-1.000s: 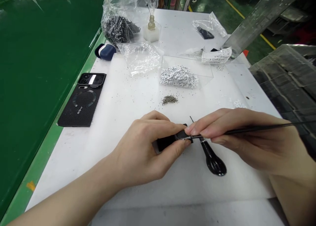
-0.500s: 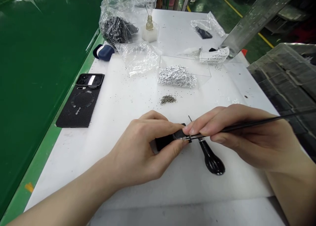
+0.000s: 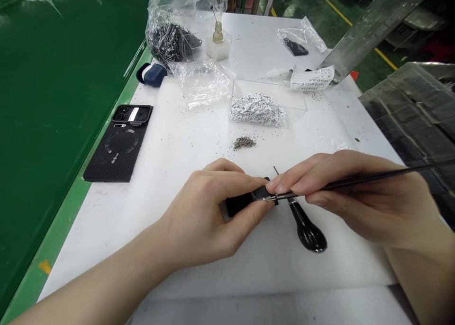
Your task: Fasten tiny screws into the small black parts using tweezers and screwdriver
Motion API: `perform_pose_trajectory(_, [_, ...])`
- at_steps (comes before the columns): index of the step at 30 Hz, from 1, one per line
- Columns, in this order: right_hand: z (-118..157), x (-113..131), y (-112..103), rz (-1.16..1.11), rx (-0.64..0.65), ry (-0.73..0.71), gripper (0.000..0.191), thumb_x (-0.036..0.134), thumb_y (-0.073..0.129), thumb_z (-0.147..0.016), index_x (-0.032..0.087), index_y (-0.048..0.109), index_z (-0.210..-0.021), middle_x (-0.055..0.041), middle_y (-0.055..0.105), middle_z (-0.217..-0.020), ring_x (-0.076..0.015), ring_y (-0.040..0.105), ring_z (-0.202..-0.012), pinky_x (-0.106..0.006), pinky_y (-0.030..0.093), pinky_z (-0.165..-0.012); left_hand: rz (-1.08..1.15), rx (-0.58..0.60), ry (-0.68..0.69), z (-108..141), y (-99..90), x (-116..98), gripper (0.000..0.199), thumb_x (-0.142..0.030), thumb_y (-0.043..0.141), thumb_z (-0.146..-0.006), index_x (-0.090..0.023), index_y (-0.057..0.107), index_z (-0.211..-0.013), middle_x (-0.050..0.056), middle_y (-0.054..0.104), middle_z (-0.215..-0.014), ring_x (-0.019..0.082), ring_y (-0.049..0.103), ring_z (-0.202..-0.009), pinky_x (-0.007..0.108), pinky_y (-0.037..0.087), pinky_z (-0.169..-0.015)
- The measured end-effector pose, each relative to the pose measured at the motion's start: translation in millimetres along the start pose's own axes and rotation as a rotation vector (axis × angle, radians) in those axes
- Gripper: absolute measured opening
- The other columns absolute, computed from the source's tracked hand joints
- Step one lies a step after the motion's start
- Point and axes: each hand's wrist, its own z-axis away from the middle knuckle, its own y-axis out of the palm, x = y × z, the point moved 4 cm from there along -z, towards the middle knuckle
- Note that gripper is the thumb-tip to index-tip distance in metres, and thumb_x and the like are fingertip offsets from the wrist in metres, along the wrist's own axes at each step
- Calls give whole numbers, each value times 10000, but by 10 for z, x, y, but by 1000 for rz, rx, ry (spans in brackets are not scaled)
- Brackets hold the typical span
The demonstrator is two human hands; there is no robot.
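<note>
My left hand point(image 3: 208, 211) is closed on a small black rectangular part point(image 3: 237, 203), with thumb and index finger along its sides. Part of that piece is hidden under the fingers. In my right hand point(image 3: 366, 202) are thin black tweezers point(image 3: 382, 176), their tips at the piece beside my left thumb. Whether the tips pinch anything is too small to tell. A tool with a glossy black bulb handle and a thin shaft point(image 3: 311, 232) lies on the table under my right fingers. Beyond the hands is a little heap of tiny metal bits point(image 3: 244, 142).
Behind the heap stands a clear tray point(image 3: 302, 108) of small white pieces. Farther back are plastic bags point(image 3: 201, 83), a small bottle point(image 3: 218, 33) in a holder and a dark blue case point(image 3: 152, 75). A phone point(image 3: 115, 149) lies left. A metal post point(image 3: 369, 26) rises at right.
The whole view has shifted slightly, so things appear a little farther right. Both hands keep the same grip, the tweezer tips still at the black part.
</note>
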Motion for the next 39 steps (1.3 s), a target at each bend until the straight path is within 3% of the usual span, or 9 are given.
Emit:
perform_pose_trajectory(20, [-34,10,-5,17,-34,26,198,145,694,-916,284,778,-1028,-52,806,-1000,-227,774,-979,-350,657,-879,-25,11,-7,-5,3,-5,123,-200,627,-949,-178,747,-962,23,759,-810,182,684,-828,318,572,-841])
perform_pose_trajectory(29, [-12,9,-1,39,-6,13,245,103,684,-910,279,778,-1053,-47,804,-1046,-206,765,-1020,-309,634,-933,-34,24,3,-12,-4,-17,157,-191,623,-954,-172,706,-823,7,675,-682,179,691,-849,291,570,-857])
perform_pose_trajectory(39, [-14,38,0,39,-11,19,241,120,694,-903,293,785,-1044,-48,806,-1044,-220,770,-1007,-319,650,-907,-20,30,-3,-7,-15,-4,142,-197,610,-961,-178,717,-870,12,698,-712,185,697,-859,304,572,-871])
